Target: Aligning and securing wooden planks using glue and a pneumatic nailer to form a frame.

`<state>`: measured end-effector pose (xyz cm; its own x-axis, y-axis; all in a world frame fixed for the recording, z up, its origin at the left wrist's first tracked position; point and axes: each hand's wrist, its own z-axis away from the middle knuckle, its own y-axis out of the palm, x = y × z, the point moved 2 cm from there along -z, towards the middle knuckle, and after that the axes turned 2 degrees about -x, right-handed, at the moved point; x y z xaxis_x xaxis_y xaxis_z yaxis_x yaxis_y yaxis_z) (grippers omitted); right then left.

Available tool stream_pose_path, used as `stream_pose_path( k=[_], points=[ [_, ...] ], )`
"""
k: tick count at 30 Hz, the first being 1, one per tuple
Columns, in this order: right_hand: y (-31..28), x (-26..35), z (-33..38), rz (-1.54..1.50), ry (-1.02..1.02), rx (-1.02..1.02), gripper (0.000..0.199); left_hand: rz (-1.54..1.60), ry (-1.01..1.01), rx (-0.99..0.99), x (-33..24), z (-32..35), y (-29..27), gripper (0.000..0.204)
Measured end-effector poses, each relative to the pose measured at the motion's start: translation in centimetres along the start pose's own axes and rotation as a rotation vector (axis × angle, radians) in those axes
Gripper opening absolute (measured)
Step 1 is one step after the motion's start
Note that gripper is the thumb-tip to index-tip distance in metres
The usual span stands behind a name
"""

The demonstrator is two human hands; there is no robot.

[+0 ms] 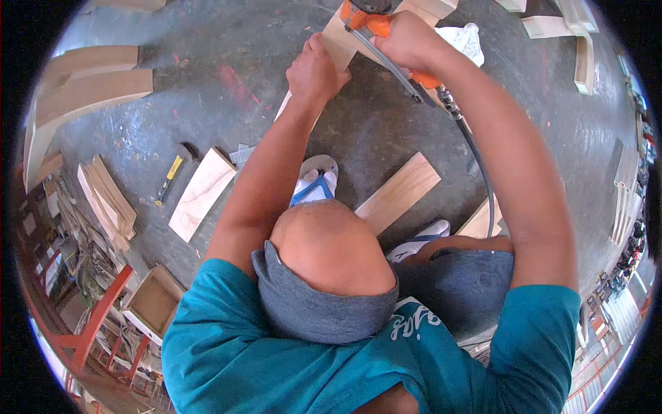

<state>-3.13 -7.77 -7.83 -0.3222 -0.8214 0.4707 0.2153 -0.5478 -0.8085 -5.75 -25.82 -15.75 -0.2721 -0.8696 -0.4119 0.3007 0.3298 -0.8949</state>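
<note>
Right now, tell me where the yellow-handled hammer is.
In the head view, the yellow-handled hammer lies on the concrete floor to the person's left, just left of a short pale wood board and right of a stack of thin wood strips.

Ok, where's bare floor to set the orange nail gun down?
Bare grey concrete floor lies below the right hand holding the orange nail gun, above the pale wooden plank. More lies upper right. The left side is crowded: stacked boards, yellow-handled hammer.
</note>
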Motion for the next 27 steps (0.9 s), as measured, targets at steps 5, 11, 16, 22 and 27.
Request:
stream_pose_path(
  k=[5,11,16,22,27],
  points=[
    [1.1,-1.5,2.5,0.124,-0.061,-0.112,0.042,0.022,-0.007,-0.049,0.1,0.5,0.2,0.079],
    [0.6,-5.1,15.5,0.162,0.079,0.114,0.028,0.007,0.009,-0.048,-1.0,0.5,0.1,0.086],
    [6.4,-13.3,26.1,0.35,0.112,0.232,0.049,-0.042,0.019,-0.029,-0.3,0.5,-0.1,0.089],
    [11.5,-16.4,34.4,0.345,0.185,0.175,0.062,-0.099,0.04,-0.054,-1.3,1.0,0.3,0.091],
    [11.1,-15.3,34.2,0.236,0.18,0.268,0.074,-0.18,-0.002,-0.063,-1.6,0.9,0.3,0.094]
  ],
)
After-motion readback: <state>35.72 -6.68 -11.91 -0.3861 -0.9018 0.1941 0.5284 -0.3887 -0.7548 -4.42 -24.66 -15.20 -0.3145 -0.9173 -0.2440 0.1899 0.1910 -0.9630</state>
